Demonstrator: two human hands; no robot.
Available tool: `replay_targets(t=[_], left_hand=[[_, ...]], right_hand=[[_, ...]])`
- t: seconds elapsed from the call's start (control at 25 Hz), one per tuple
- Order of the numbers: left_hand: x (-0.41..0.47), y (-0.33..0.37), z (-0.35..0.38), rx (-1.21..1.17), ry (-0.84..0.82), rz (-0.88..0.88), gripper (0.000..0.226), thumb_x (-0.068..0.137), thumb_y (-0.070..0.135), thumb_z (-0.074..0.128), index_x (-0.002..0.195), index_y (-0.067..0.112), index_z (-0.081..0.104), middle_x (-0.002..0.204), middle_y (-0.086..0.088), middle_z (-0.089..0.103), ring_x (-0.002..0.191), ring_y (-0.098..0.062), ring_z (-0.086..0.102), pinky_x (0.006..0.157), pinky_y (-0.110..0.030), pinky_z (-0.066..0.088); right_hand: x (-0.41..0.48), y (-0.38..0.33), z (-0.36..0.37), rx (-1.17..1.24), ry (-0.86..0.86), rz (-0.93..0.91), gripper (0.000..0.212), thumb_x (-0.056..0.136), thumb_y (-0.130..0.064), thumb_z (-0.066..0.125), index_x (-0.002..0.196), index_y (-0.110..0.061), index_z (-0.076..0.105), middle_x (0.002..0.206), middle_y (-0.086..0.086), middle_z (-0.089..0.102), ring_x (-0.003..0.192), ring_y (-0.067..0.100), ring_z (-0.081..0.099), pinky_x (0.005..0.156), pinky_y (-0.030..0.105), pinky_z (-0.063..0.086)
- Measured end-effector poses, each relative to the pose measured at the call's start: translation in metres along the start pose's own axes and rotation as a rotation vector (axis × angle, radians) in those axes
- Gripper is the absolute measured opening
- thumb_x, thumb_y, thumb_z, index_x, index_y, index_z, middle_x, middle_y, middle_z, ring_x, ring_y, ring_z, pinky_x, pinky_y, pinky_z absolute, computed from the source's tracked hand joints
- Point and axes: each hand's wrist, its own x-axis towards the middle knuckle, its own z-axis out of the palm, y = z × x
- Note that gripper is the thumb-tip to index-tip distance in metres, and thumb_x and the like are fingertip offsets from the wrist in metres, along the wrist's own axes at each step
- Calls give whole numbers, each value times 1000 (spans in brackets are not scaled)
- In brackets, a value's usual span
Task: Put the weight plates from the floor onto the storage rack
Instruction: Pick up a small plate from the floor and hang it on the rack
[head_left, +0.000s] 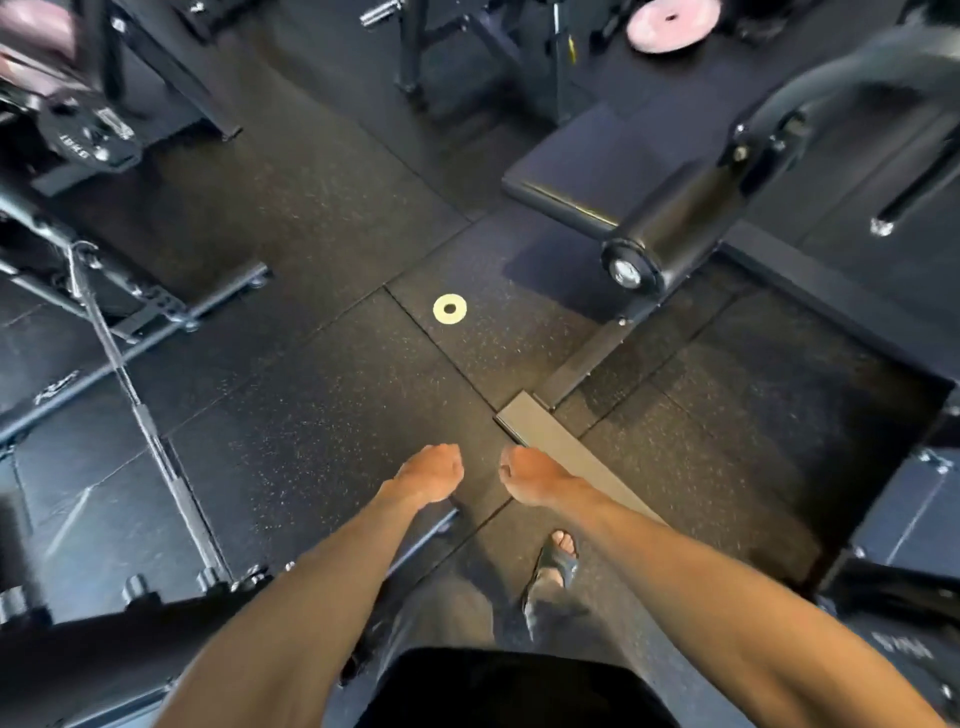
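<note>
A small pale yellow weight plate (449, 308) lies flat on the black rubber floor, straight ahead of me. A larger pink plate (672, 23) lies on the floor at the far top right. A black plate (88, 136) hangs on a rack at the upper left. My left hand (430, 474) and my right hand (530, 475) hang side by side below the yellow plate, well short of it. Both have loosely curled fingers and hold nothing.
A black bench with a padded roller (660, 228) stands at the right, its steel foot (566, 447) reaching toward my right hand. A machine frame with a cable bar (130, 374) fills the left. My sandalled foot (556, 561) is below my hands.
</note>
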Motion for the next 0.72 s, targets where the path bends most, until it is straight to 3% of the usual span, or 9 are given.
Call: replay_targets(t=[0.12,0.28,0.52,0.72], left_hand=[[37,21,-41,-66,13,-11,29,101,22,38,115,13,62,122,-13,64,111,-34,61,95,-41,50],[98,26,-90,-140,8,-35,27,101,22,40,113,11,61,120,-15,65,108,-34,62,90,-40,49],[221,0,-179,-280,30,-41,30,100,18,40,116,5,62,120,-17,65,111,-34,62,97,-44,51],[315,-42,-276,-331,30,-59,27,101,21,41,114,10,62,121,-16,65,113,-35,61,97,-43,50]], right_hand=[[41,1,-58,-48,-2,-38,30,102,-20,36,117,-2,54,115,21,65,110,37,61,80,36,45],[108,-8,-115,-77,-17,-28,28,100,-18,36,113,-4,58,117,20,65,114,37,60,90,39,47],[236,-42,-195,-167,-29,-35,30,101,-19,37,109,-7,63,116,17,66,111,35,63,81,40,50],[345,-98,-268,-206,17,19,31,102,-23,41,116,-10,65,118,14,68,113,33,64,88,40,52]])
